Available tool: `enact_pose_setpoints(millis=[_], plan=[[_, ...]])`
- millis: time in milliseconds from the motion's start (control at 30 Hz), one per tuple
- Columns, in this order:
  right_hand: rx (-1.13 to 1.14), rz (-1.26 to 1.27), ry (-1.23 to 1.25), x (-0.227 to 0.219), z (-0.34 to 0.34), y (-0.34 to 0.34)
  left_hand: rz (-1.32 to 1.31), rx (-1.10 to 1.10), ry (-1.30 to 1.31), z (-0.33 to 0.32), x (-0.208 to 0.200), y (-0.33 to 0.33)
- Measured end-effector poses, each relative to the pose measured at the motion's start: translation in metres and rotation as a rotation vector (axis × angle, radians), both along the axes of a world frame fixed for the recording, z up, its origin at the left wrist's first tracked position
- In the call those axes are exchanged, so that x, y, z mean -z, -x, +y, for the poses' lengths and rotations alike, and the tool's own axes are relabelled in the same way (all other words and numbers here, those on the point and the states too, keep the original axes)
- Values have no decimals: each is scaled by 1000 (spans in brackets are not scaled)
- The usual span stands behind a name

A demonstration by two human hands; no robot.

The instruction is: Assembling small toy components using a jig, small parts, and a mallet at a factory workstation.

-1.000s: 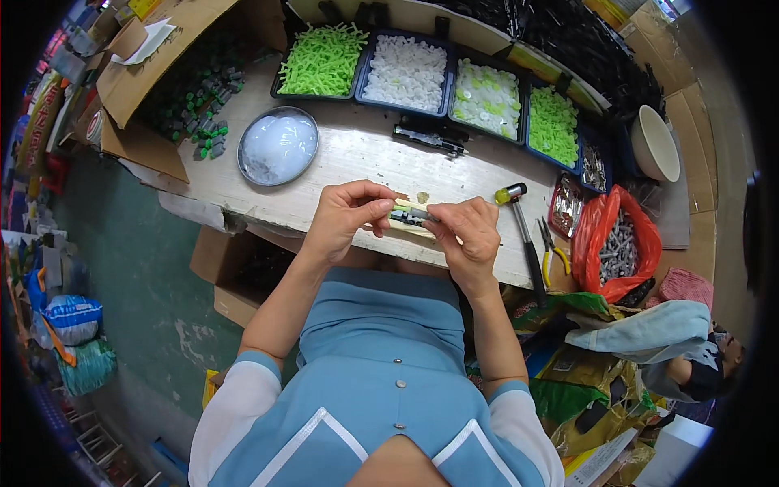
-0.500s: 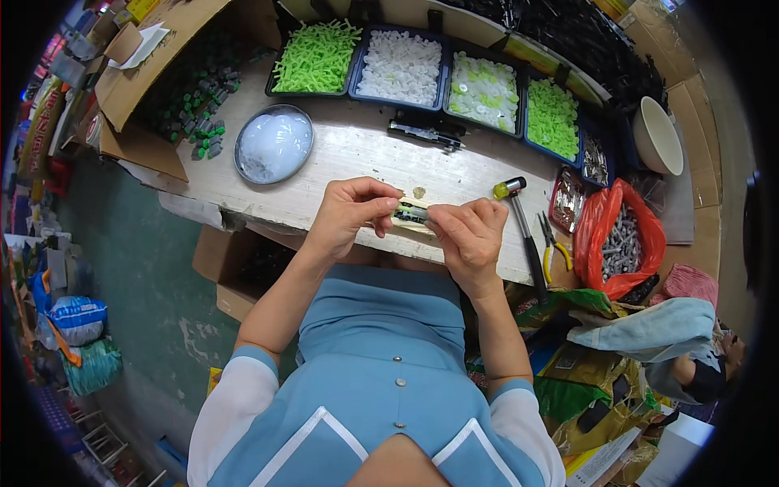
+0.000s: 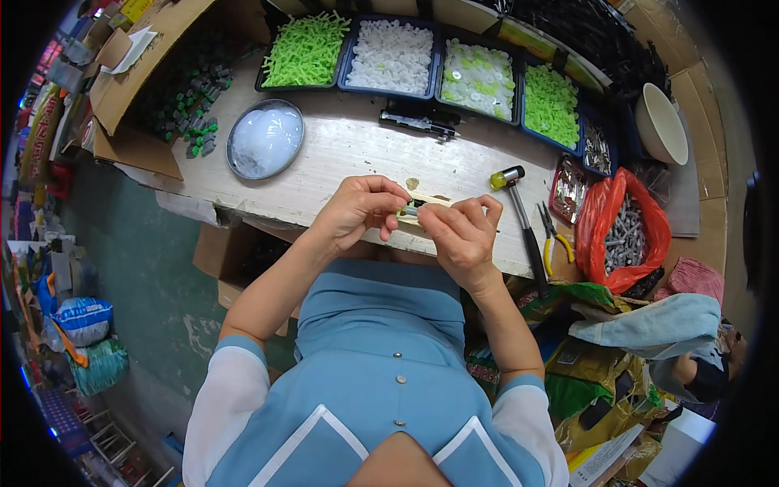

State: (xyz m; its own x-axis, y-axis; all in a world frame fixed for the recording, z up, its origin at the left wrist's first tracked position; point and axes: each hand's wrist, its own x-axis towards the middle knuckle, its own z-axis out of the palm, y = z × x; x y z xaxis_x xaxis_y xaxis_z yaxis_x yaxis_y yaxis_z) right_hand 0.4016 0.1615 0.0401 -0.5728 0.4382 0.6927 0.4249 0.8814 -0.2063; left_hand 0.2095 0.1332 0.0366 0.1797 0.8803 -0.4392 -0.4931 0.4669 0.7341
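Observation:
Near the table's front edge, my left hand [image 3: 355, 211] pinches the green end of a small grey-and-green cylindrical part [image 3: 411, 211]. On its other end the fingertips of my right hand [image 3: 465, 237] are closed. Right behind and under the part lies a pale block [image 3: 418, 224] with dark pieces in it, largely hidden by my fingers. Just right of my right hand rests a mallet [image 3: 519, 211] with a yellow-and-black head and dark handle. Beyond it are pliers [image 3: 553, 237] with yellow grips.
Trays of green strips [image 3: 306, 50], white pieces [image 3: 389, 57], mixed discs [image 3: 479, 79] and green pieces [image 3: 552, 105] line the back. A round dish [image 3: 265, 140] holds whitish gel. Green-and-grey parts [image 3: 193, 118] lie left. A red bag [image 3: 591, 235] of grey parts sits right.
The small part has come up from the pale block between my fingers and is tilted a little. My right hand has shifted slightly left.

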Motion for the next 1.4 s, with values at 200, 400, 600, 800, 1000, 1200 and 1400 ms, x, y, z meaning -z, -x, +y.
enact_pose_setpoints(millis=[200,400,600,800,1000,1200,1400], plan=[[107,82,653,7,13,-23,683,-201,-431,-2,20,-5],[179,41,911,18,20,-34,1269,-166,-802,-5,36,-19],[183,-53,848,16,22,-28,1304,-113,-774,-2,44,-24],[171,-108,714,12,20,-20,1297,-96,-745,0,43,-24],[154,-149,624,15,17,-17,1284,-108,-742,-1,44,-24],[134,-172,566,17,15,-17,1273,-105,-737,-1,44,-23],[135,-183,567,18,15,-19,1300,-131,-813,-3,48,-24]])
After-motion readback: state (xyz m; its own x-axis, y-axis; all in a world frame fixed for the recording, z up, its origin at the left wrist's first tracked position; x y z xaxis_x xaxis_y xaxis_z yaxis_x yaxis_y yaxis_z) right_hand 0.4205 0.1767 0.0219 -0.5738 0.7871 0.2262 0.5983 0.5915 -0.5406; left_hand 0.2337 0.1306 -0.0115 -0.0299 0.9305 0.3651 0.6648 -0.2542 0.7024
